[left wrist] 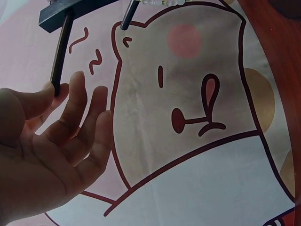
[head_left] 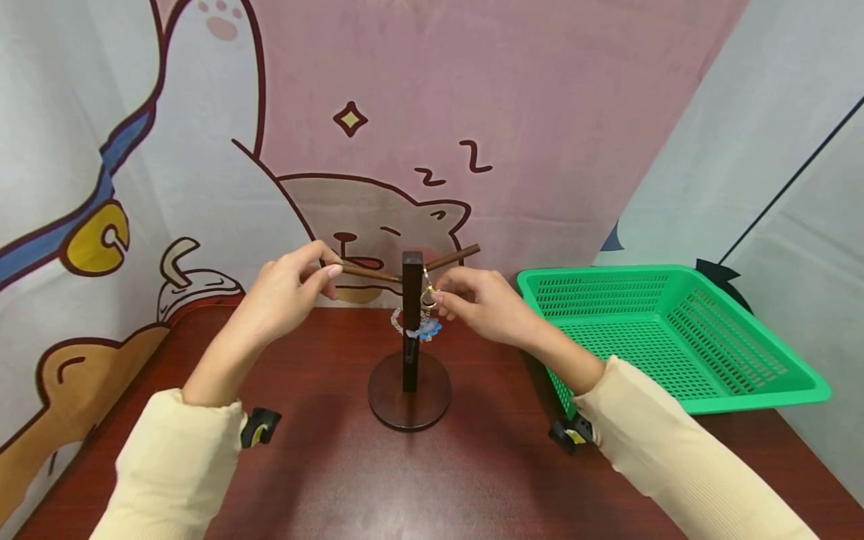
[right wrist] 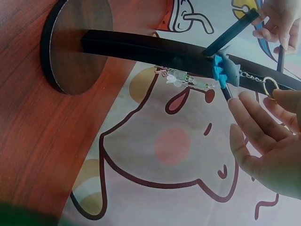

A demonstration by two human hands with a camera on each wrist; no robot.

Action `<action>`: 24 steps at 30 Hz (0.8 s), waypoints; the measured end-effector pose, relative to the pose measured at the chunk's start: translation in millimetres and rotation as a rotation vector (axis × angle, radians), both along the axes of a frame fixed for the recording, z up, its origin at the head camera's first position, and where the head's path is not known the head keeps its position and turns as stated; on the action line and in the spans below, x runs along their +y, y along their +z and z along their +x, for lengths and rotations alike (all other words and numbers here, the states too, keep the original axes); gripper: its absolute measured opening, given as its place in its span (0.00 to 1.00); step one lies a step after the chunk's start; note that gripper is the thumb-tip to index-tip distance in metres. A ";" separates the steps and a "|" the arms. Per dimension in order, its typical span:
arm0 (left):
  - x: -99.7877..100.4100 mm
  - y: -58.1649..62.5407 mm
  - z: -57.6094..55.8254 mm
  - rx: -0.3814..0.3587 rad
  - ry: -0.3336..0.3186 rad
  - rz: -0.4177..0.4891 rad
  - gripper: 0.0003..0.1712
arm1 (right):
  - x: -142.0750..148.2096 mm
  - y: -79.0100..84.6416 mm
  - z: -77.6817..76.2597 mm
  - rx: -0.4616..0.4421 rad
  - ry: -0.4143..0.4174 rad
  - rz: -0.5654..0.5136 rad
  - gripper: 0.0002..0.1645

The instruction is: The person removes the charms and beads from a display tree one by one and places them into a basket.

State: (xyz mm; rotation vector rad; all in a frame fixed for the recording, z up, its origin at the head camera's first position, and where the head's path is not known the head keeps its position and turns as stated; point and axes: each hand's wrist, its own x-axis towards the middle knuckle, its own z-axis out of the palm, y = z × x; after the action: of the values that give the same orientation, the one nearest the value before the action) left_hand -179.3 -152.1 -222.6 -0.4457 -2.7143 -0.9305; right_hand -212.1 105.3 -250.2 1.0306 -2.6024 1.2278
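Observation:
A dark wooden stand (head_left: 410,307) with a round base stands upright on the table, pegs sticking out near its top. My left hand (head_left: 283,292) pinches the outer end of the left peg (left wrist: 62,52) between thumb and index finger; its other fingers are loosely bent. My right hand (head_left: 486,304) pinches the gold ring (right wrist: 270,87) of a keychain beside the post, below the right peg (head_left: 455,256). From that ring, a short chain leads to a grey-blue, sea-animal-shaped charm (right wrist: 229,70). A clear beaded strand (head_left: 396,321) hangs by the post.
A green plastic basket (head_left: 759,401) with slotted sides stands on the right of the reddish-brown table (head_left: 324,480). Behind the table hangs a cloth (head_left: 540,112) printed with cartoon animals. Black wrist straps (head_left: 262,427) sit at both cream sleeves.

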 end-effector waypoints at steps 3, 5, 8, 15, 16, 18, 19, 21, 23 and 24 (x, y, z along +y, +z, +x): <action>0.2 0.5 -0.1 0.000 0.001 -0.002 0.06 | 0.8 1.3 0.3 0.014 -0.003 0.007 0.04; 0.2 0.7 -0.1 -0.003 0.002 -0.002 0.06 | 1.1 2.6 1.1 0.018 -0.002 0.010 0.04; 0.2 0.7 -0.2 -0.005 0.002 -0.004 0.06 | 1.8 3.5 1.4 0.023 -0.005 0.017 0.05; 0.1 0.1 -0.9 0.004 -0.003 -0.001 0.06 | 4.2 5.5 3.0 0.044 -0.009 0.029 0.04; 0.1 0.0 -1.0 0.005 -0.004 0.000 0.06 | 4.8 5.8 3.1 0.049 -0.012 0.031 0.04; 0.0 -0.3 -1.0 0.004 -0.005 -0.001 0.06 | 5.8 6.5 3.4 0.055 -0.018 0.034 0.05; -0.1 -0.4 -1.0 0.004 -0.005 -0.001 0.06 | 6.3 7.0 3.6 0.057 -0.020 0.036 0.05; -0.2 -0.8 -0.9 0.004 -0.003 -0.001 0.06 | 7.3 7.7 3.9 0.066 -0.026 0.043 0.05; -0.2 -1.1 -1.0 0.004 -0.001 -0.002 0.06 | 8.3 8.5 4.2 0.070 -0.029 0.047 0.05; -0.2 -1.3 -1.0 0.004 -0.001 -0.002 0.06 | 8.8 8.8 4.3 0.075 -0.031 0.051 0.05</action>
State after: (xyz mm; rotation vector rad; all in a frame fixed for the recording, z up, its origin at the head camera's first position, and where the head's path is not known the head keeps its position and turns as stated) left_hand -180.3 -152.3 -223.9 -0.4484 -2.7122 -0.9264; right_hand -207.8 114.1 -241.4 1.0198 -2.5951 1.1005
